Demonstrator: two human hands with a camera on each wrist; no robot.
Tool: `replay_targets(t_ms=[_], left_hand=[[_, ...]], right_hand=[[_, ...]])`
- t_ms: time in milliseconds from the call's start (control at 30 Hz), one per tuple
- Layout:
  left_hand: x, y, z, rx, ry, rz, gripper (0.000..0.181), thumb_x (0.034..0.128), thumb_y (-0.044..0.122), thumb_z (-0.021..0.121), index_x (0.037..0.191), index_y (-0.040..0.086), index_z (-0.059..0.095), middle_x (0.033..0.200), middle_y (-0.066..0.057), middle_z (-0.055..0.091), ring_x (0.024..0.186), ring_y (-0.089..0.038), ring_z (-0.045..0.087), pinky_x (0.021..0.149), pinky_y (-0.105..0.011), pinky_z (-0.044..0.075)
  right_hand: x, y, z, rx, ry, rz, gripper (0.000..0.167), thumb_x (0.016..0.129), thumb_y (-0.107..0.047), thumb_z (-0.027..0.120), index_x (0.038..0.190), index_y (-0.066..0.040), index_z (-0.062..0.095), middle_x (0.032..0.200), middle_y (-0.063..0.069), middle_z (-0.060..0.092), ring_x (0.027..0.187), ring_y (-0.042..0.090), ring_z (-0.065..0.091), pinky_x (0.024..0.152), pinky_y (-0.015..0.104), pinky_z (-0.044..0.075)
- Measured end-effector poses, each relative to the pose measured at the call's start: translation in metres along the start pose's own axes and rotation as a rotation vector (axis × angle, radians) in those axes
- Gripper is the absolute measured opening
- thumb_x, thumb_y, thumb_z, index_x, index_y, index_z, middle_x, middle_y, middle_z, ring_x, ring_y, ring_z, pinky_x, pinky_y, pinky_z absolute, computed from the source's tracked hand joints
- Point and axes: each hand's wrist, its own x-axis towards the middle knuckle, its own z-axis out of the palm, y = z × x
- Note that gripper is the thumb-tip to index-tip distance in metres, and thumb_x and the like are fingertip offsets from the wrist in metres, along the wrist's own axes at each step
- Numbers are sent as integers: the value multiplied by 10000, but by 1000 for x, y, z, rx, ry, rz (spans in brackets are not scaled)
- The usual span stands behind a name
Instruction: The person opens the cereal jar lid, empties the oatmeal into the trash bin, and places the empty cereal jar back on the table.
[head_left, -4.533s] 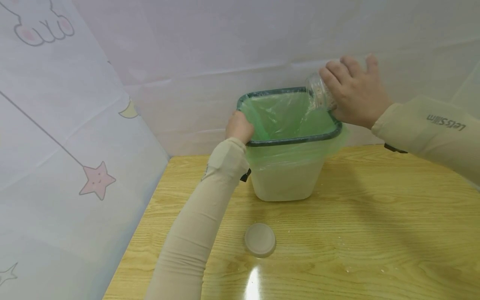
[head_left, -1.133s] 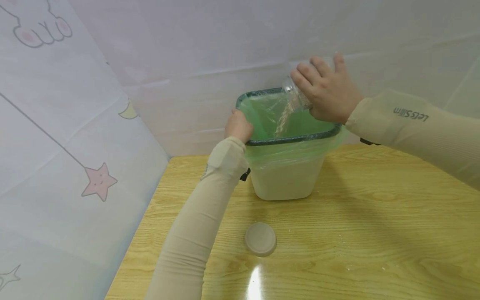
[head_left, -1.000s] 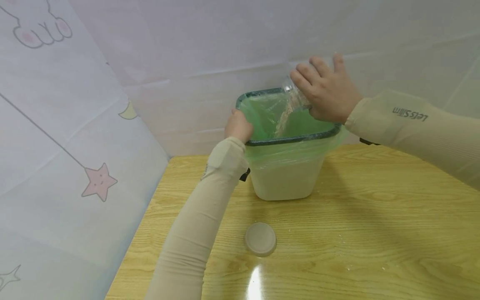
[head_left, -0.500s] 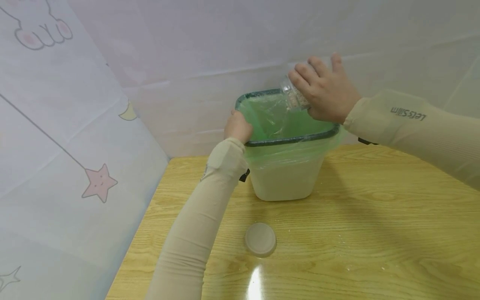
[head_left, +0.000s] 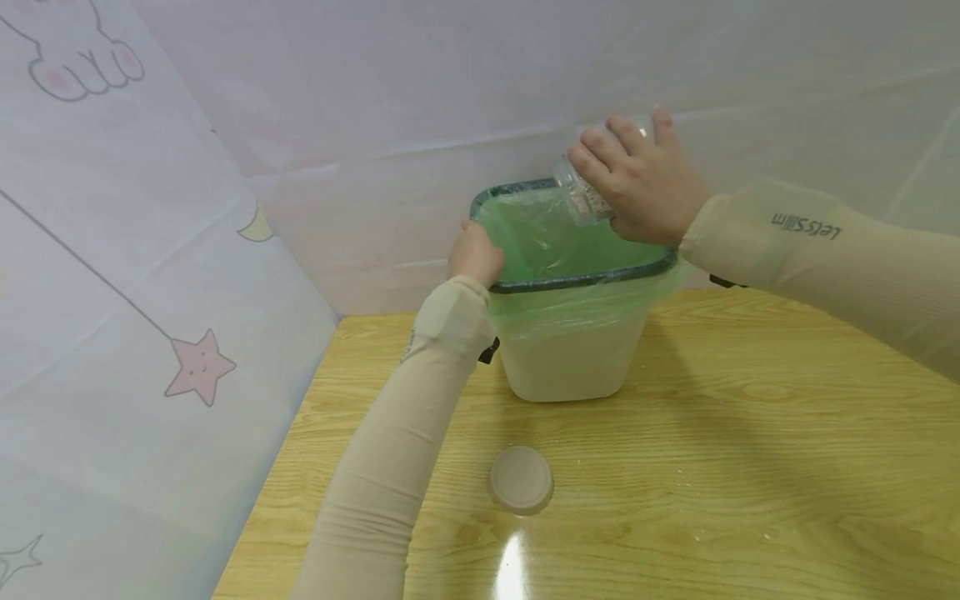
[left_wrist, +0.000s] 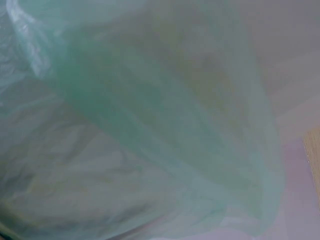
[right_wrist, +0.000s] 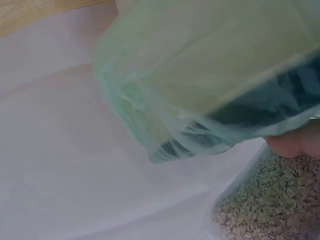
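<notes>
Leaning mouth-down over the right half of a bin (head_left: 573, 367), a clear jar (head_left: 587, 198) is clasped by the right hand (head_left: 637, 183), its index finger raised off the glass. Pale flakes (right_wrist: 280, 200) lie thick inside the jar in the right wrist view. The left hand (head_left: 476, 254) grips the bin's left side at the dark rim (head_left: 592, 279). The two hands are apart, with the bin's opening between them; the jar's mouth is above that opening, well away from the left hand. A thin green liner (head_left: 600, 312) lines the inside, folds over the rim and hangs loose outside, bulging past the right edge; in the left wrist view it fills most of the frame, hiding that hand.

The bin stands upright near the back edge of the wooden surface (head_left: 787, 417), where a pale backdrop (head_left: 420, 75) rises behind it, limiting room there. Toward the front, a round beige lid (head_left: 521, 479) lies flat, well apart from the bin. Bare wood extends broadly to the right, with a few small crumbs (head_left: 697, 538) scattered on it.
</notes>
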Motion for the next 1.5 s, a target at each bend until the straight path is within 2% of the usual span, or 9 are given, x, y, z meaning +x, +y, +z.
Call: replay_targets(t_ms=[500,633,800,967,1067,1167,1233,1433,1500], left_hand=[[0,1,-1,16,-6,-2,705,985,44,449,1546,-4,25,751,-78,537,444,-106,313,417,-229,332],[-1,1,-1,14,-2,9,698,986,44,444,1544,-14,27,963,-155,629,516,-141,381,479,-254,370],[-3,1,-2,15,11,21,695,984,45,450,1539,-29,39,1198,-218,597,653,-202,472,562,-289,407],[-1,1,-1,17,-2,7,700,989,51,445,1544,-12,24,997,-170,628,524,-147,379,489,-264,370],[1,1,0,20,-8,-1,702,991,52,445,1546,-5,19,781,-100,563,462,-117,321,439,-244,338],[2,1,0,20,-9,-5,698,992,48,443,1547,-4,22,660,-38,464,437,-106,301,412,-233,316],[2,1,0,16,-10,-6,697,991,43,438,1547,-3,19,636,-30,453,437,-106,294,411,-233,308],[0,0,-1,13,-5,1,693,991,47,441,1544,-13,27,752,-79,537,472,-121,334,445,-246,340],[0,0,-1,14,-6,2,692,991,45,439,1544,-13,25,728,-71,525,462,-116,320,436,-241,330]], right_hand=[[2,1,-1,-19,15,-21,679,650,84,576,1312,29,435,1260,263,489,1146,493,439,894,734,331],[3,1,-1,-23,13,-28,680,651,79,594,1310,29,436,1259,261,486,1139,488,439,891,728,333],[2,2,-2,-22,-7,-29,685,655,77,607,1314,32,429,1260,263,480,1143,491,433,901,735,327],[1,2,-2,-16,-13,-22,670,667,83,593,1316,34,434,1257,268,487,1148,497,432,906,742,322],[1,2,-2,-19,-13,-17,664,675,79,596,1319,31,439,1261,267,489,1153,498,431,903,745,322],[1,2,-2,-25,-7,-18,653,683,76,594,1316,29,444,1258,264,493,1149,497,433,885,744,332],[0,2,-2,-28,-4,-19,648,686,77,588,1316,28,444,1257,262,495,1150,494,435,883,742,334],[1,2,-2,-30,-5,-18,660,679,75,584,1321,27,440,1261,261,497,1155,489,434,888,733,335],[1,2,-2,-27,-10,-19,667,673,75,585,1322,26,439,1266,260,496,1160,488,431,892,731,333]])
